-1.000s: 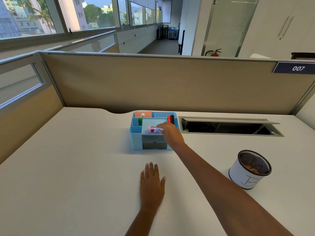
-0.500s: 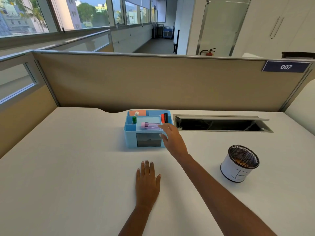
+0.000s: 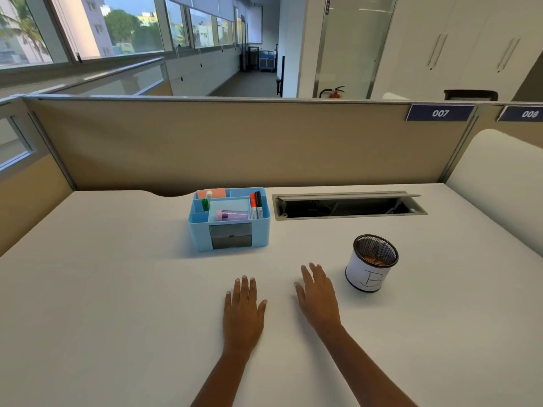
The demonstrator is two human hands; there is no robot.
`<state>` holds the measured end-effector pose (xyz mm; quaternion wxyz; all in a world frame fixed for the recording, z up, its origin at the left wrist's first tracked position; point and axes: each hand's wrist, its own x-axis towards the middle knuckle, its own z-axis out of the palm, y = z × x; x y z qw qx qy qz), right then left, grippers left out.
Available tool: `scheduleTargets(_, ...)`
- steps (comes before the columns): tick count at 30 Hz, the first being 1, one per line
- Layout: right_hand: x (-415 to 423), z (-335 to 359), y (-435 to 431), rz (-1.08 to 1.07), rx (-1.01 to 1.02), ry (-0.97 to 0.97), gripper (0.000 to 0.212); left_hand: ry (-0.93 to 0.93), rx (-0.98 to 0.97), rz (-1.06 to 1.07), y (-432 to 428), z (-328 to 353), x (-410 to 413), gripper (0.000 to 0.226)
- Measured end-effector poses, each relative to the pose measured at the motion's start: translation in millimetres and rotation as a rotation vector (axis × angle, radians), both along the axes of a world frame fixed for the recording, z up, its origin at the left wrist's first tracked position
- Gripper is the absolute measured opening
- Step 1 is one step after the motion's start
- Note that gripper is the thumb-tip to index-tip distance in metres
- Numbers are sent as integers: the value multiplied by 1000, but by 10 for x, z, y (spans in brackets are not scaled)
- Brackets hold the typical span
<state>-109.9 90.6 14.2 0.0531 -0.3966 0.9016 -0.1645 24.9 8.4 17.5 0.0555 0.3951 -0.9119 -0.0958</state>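
A light blue desk organiser stands on the white desk near the partition. A pink-capped tube lies flat in its middle compartment. A green marker stands at its left, red and black markers at its right, and an orange pad at the back. My left hand lies flat on the desk, fingers straight. My right hand is beside it, fingers spread and empty, just left of a black mesh cup wrapped in paper marked B.
An open cable tray slot is sunk into the desk right of the organiser. A beige partition closes the far edge. A second partition runs along the left side, and a white rounded panel stands at the right.
My right hand let go of the pink-capped tube in the organiser and drew back to the desk beside my left hand. The tube stays in the middle compartment.
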Motion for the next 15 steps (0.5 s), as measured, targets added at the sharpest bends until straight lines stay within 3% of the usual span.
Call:
scheduleTargets(2, 41, -40, 98, -14, 68, 10, 60, -6, 15, -12, 17, -23, 21, 86)
scheduleTargets(4, 61, -97, 176, -23, 100, 16, 80, -11, 42, -10, 11, -68, -7, 101)
scheduleTargets(6, 69, -181, 223, -31, 108, 29, 65, -35, 123, -51, -17, -164, -30, 120)
scheduleTargets(8, 82, -235, 279, -33, 116, 18, 63, -12, 108, -48, -22, -243, -23, 124)
scheduleTargets(12, 118, -289, 330, -30, 101, 28, 116, -55, 93, -29, -21, -261, -17, 128)
scheduleTargets(15, 123, -273, 343, -31, 98, 7, 122, -67, 103, -25, -9, -247, -13, 128)
